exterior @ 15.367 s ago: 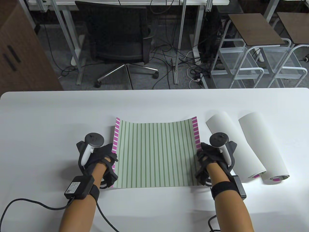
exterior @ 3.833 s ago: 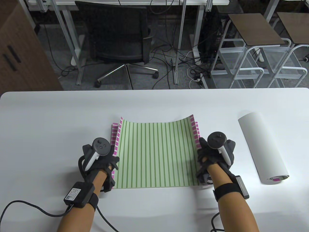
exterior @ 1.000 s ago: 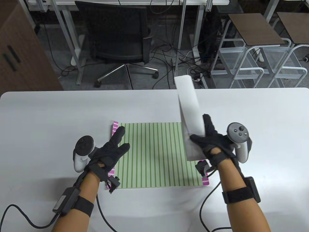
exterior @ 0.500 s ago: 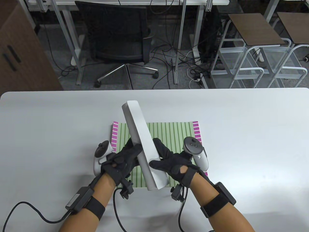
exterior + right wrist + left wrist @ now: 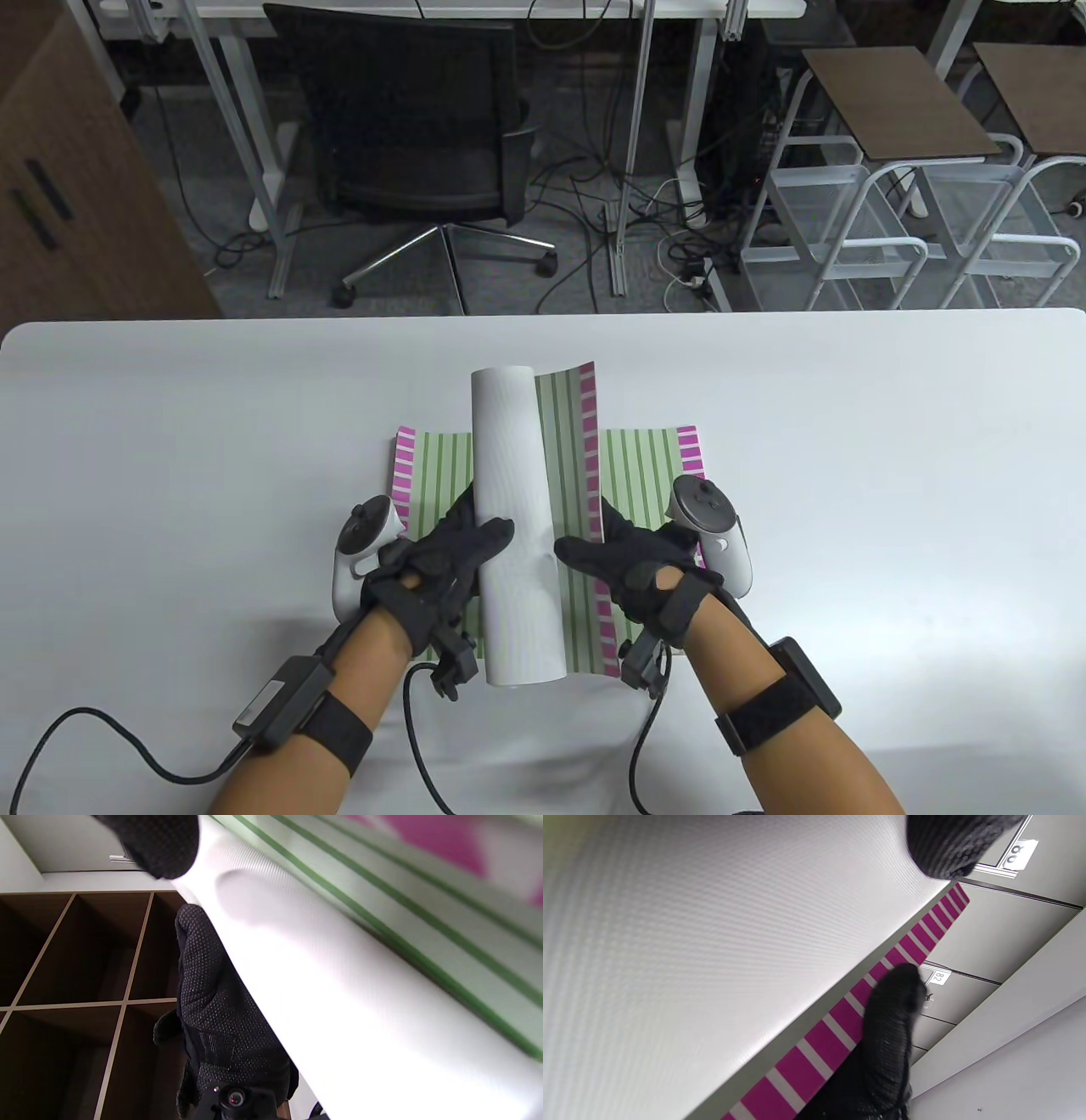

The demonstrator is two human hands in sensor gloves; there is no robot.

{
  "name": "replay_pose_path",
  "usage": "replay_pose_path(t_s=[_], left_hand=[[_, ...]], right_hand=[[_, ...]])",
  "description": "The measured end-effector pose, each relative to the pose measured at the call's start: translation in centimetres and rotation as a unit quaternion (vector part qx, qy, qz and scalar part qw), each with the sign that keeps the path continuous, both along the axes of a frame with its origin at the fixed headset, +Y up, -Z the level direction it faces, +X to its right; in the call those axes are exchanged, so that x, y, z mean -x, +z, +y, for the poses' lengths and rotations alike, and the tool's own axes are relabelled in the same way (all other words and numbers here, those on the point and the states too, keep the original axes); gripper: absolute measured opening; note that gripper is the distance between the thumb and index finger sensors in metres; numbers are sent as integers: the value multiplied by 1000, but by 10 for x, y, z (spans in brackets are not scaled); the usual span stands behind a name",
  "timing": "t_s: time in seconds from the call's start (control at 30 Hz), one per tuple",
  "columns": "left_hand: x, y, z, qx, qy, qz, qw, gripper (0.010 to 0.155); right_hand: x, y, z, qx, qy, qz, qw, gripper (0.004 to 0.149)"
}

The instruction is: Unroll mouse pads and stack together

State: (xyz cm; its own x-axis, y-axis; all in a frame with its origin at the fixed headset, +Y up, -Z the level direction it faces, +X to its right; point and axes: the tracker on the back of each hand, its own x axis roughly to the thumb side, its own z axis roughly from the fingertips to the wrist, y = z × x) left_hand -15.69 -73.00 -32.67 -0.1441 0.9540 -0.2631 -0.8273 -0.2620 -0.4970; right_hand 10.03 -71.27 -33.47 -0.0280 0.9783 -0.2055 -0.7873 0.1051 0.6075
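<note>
A white rolled mouse pad (image 5: 509, 509) is held lengthwise over the flat stack of green-striped pads (image 5: 645, 463). Its free flap (image 5: 568, 475), green-striped with a magenta edge, is opened out to the right. My left hand (image 5: 450, 552) grips the roll's left side near its front end. My right hand (image 5: 619, 560) grips the flap's magenta edge. The left wrist view shows the roll's white back (image 5: 712, 942) and the magenta edge (image 5: 840, 1031). The right wrist view shows the roll (image 5: 339, 1005), the green stripes (image 5: 424, 921) and my left glove (image 5: 212, 1005).
The white table (image 5: 848, 509) spreads wide on both sides of the stack. Glove cables (image 5: 407, 747) trail off the front edge. A black office chair (image 5: 416, 127) and white stools (image 5: 899, 170) stand beyond the far edge.
My right hand brought the roll over from the right and my left hand took hold too. The roll has turned straight and its flap has come open to the right.
</note>
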Motion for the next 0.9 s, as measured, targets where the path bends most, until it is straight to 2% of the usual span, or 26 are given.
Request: replay_pose_path(t_s=[0.13,0.23,0.6,0.77,0.83,0.9], left_hand=[[1,0,-1,4,6,-3,1000,86],[1,0,-2,10,16,-6,1000,87],[6,0,-9,21,20,2,1000,86],[13,-1,-13,24,12,23,999,77],[15,-1,-16,27,16,17,999,73],[14,0,-18,29,23,-1,999,77]], right_hand=[[-3,-2,-2,9,-4,-9,1000,70],[-5,-3,-4,21,-20,-15,999,67],[-22,-7,-7,30,-27,-53,998,65],[-28,-7,-6,27,-18,-71,997,65],[-29,-8,-5,21,-8,-72,997,65],[-28,-7,-4,15,0,-70,997,65]])
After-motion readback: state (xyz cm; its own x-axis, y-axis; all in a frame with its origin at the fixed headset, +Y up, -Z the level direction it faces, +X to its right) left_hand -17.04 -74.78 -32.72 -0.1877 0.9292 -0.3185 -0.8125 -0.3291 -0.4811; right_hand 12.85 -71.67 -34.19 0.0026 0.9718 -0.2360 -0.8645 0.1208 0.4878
